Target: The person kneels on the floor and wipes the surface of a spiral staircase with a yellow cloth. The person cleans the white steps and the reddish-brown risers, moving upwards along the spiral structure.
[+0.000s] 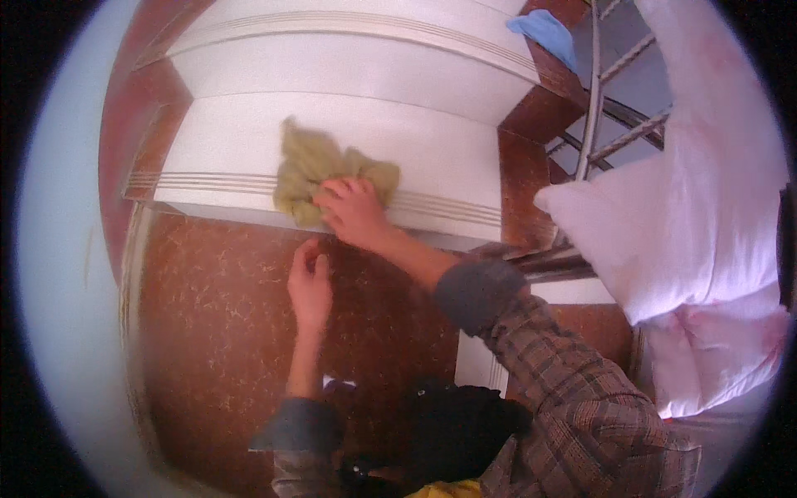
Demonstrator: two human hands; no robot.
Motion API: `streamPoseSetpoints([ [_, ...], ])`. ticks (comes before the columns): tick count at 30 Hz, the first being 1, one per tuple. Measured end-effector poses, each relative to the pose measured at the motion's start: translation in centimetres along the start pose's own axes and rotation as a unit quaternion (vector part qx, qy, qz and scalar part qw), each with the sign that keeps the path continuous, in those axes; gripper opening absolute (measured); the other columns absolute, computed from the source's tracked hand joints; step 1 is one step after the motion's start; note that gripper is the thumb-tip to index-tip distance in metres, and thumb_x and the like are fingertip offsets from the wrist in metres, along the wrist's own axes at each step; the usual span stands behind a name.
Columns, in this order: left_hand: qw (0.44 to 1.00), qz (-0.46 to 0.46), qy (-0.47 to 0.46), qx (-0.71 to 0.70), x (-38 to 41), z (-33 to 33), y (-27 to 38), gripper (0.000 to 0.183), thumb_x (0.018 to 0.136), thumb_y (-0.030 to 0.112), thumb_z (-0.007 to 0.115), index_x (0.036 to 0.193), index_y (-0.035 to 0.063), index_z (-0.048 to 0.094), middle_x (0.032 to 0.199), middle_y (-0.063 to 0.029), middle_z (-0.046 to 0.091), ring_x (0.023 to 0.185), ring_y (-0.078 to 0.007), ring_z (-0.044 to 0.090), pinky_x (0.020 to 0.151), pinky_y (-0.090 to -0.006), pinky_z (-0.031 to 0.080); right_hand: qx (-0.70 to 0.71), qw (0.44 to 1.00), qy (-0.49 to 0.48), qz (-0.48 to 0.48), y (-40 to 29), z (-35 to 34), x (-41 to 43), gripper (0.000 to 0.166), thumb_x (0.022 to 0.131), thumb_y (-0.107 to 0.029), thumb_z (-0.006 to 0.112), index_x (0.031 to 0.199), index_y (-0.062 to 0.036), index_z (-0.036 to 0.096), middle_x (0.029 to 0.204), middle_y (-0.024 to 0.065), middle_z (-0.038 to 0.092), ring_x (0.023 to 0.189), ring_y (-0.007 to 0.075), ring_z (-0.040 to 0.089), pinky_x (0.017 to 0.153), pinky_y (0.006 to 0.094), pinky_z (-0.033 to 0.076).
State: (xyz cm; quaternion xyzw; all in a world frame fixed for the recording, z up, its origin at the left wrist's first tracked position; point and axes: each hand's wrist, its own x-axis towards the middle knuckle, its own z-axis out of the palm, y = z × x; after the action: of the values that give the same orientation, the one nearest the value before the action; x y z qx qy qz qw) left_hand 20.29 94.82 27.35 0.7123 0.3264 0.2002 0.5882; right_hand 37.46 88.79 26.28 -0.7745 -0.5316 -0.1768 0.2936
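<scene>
My right hand (353, 211) presses down on a crumpled olive-yellow cloth (311, 155), its fingers bent into the fabric. The cloth lies across the grooved front edge of a white stair tread (436, 149) and partly hangs over it. Below that edge, my left hand (310, 283) hovers in front of the brown marbled surface (212, 299). Its fingers are loosely curled with the thumb apart, and it holds nothing. Motion blurs the cloth slightly.
Another white step (348, 62) rises beyond, with brown borders at both ends. A metal railing (594, 106) runs along the right, with pale pink-white fabric (672, 230) draped over it. A light-blue cloth (548, 34) rests at the upper right. A pale wall (62, 249) bounds the left.
</scene>
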Motion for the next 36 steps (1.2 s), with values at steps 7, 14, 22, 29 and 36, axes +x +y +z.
streamPoseSetpoints([
  [7, 0.993, -0.037, -0.024, 0.109, -3.1, -1.9, -5.3, 0.028, 0.093, 0.014, 0.057, 0.119, 0.0025, 0.061, 0.106, -0.015, 0.068, 0.096, -0.0259, 0.066, 0.088, -0.035, 0.05, -0.167, 0.975, 0.001, 0.144, 10.0, -13.0, -12.1, 0.034, 0.074, -0.019, 0.067, 0.108, -0.0179, 0.066, 0.108, 0.0095, 0.065, 0.101, 0.032, 0.061, 0.079, 0.0484, 0.047],
  [14, 0.993, -0.099, -0.049, 0.029, -7.1, -1.4, -6.2, 0.025, 0.093, 0.011, 0.057, 0.117, 0.0041, 0.062, 0.096, -0.0117, 0.069, 0.082, -0.0184, 0.064, 0.077, -0.0323, 0.052, -0.372, 0.776, 0.057, 0.507, 12.5, -14.7, -16.6, 0.046, 0.079, -0.032, 0.065, 0.12, -0.0149, 0.057, 0.115, 0.0149, 0.056, 0.112, 0.0357, 0.052, 0.087, 0.0536, 0.045],
  [22, 0.996, -0.067, -0.061, -0.013, -6.6, 0.7, -6.6, 0.027, 0.093, 0.01, 0.056, 0.119, 0.0017, 0.061, 0.105, -0.0125, 0.068, 0.085, -0.0191, 0.064, 0.08, -0.0325, 0.051, 0.092, 0.971, 0.08, 0.206, -1.6, -5.9, -8.1, 0.036, 0.073, -0.007, 0.071, 0.108, -0.0108, 0.063, 0.111, 0.0107, 0.059, 0.107, 0.0335, 0.054, 0.091, 0.0428, 0.044],
  [29, 0.99, -0.133, -0.052, 0.02, -8.8, -2.0, -7.6, 0.029, 0.091, 0.012, 0.059, 0.118, 0.0041, 0.063, 0.107, -0.0129, 0.069, 0.094, -0.021, 0.066, 0.085, -0.0335, 0.051, -0.051, 0.908, 0.257, 0.326, 3.0, -14.0, -12.7, 0.038, 0.088, -0.011, 0.06, 0.124, -0.0023, 0.054, 0.125, 0.0198, 0.054, 0.115, 0.0375, 0.053, 0.099, 0.0446, 0.042],
  [36, 0.981, -0.171, 0.028, -0.087, -9.3, -2.0, -10.9, 0.03, 0.091, 0.012, 0.058, 0.119, 0.002, 0.061, 0.101, -0.012, 0.069, 0.09, -0.019, 0.065, 0.08, -0.0316, 0.051, -0.061, 0.984, 0.089, 0.145, -3.8, -0.5, -3.7, 0.04, 0.074, -0.009, 0.069, 0.113, -0.015, 0.064, 0.123, 0.0163, 0.058, 0.11, 0.0389, 0.055, 0.091, 0.0499, 0.045],
])
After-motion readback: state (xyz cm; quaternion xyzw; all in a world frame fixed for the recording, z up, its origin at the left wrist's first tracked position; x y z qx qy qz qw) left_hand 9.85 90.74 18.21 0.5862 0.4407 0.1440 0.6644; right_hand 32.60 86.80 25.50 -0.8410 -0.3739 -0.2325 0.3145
